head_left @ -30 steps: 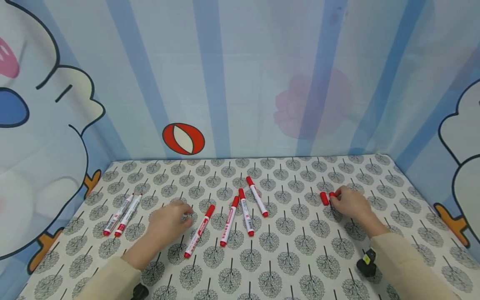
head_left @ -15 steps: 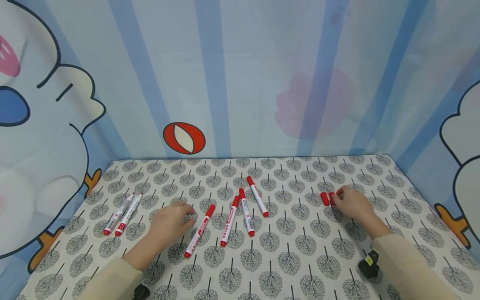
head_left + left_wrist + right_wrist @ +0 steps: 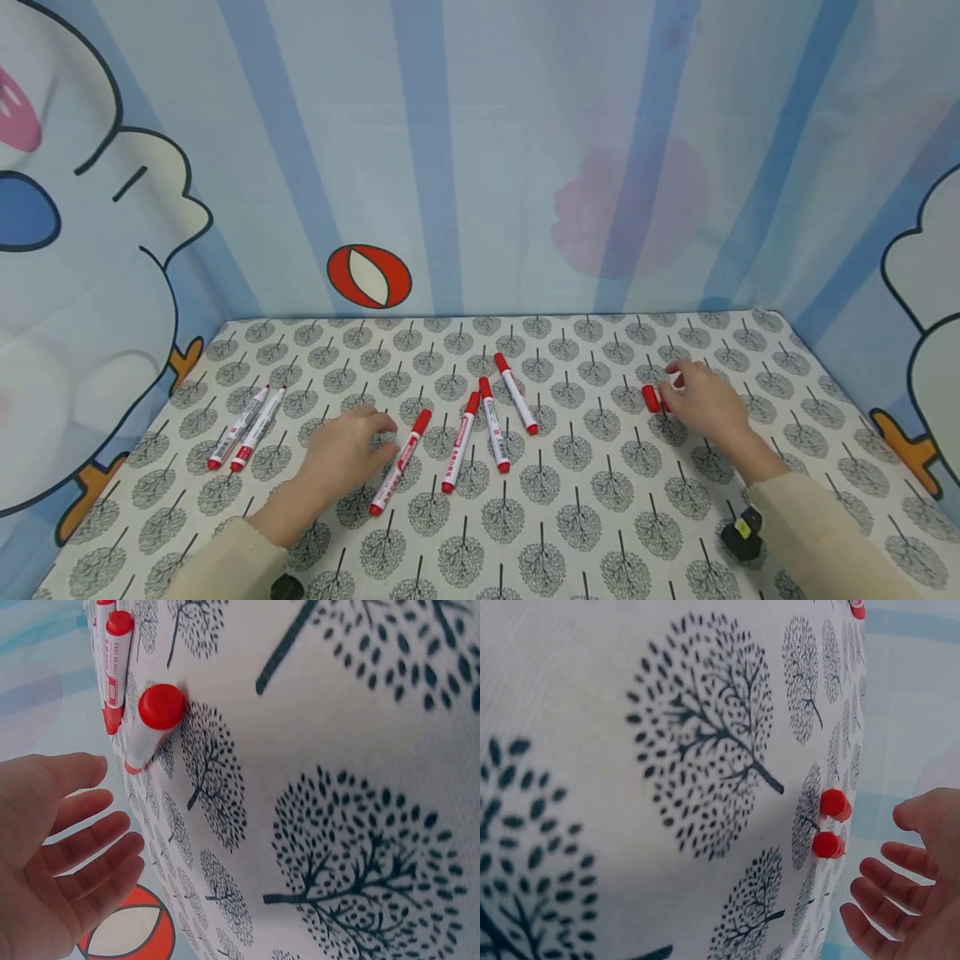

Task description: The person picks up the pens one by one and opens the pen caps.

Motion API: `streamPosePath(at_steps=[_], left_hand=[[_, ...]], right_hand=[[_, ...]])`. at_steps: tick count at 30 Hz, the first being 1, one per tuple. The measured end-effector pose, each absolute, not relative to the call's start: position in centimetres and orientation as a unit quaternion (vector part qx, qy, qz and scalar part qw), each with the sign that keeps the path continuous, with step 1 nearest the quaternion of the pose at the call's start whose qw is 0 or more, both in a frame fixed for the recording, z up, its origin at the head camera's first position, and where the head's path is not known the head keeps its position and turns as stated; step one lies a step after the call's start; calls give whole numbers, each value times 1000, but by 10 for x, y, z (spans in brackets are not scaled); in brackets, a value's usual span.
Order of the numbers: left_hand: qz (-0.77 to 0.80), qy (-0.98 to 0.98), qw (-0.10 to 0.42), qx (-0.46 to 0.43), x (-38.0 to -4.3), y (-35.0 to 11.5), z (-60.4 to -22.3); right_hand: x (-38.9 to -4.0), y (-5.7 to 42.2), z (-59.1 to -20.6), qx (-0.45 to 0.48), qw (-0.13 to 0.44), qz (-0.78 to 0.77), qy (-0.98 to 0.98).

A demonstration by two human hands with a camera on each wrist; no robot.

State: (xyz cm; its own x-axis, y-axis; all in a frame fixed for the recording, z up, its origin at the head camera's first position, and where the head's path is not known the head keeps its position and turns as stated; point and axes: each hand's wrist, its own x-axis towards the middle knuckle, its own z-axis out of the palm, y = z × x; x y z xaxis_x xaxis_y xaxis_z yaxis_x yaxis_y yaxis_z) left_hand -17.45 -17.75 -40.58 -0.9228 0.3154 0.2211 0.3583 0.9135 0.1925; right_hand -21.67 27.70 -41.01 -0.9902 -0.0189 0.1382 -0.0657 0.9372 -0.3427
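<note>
My left hand point(image 3: 343, 450) hovers beside the nearest capped red-and-white marker point(image 3: 400, 462), its fingers loosely bent around nothing. The left wrist view shows that marker point(image 3: 150, 731) just past the fingertips. At the right, two red marker caps point(image 3: 649, 398) lie side by side on the tree-print cloth. My right hand point(image 3: 705, 406) is right beside them with thumb and fingers spread, partly hiding one cap in the head view. In the right wrist view both caps point(image 3: 827, 844) show apart from the fingers.
Several more capped markers point(image 3: 460, 442) lie in the middle of the cloth-covered table point(image 3: 540, 533). Two uncapped markers point(image 3: 257, 429) lie side by side at the left. Behind the table hangs a striped blue backdrop point(image 3: 495, 167).
The right hand's fingers have parted from the red cap they held, leaving it next to the other cap. The left hand has barely moved.
</note>
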Motion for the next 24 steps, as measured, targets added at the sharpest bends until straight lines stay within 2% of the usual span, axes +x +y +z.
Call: streamPosePath(at_steps=[14,24], left_hand=[[-130,-980,39,-147,-170,-170,-409],[-148,-983,-4,-112,-165,-163,-415]], right_hand=[[-213,258,-406,101,164,164,-968],[-209,240,-402,139,167,163,-962]])
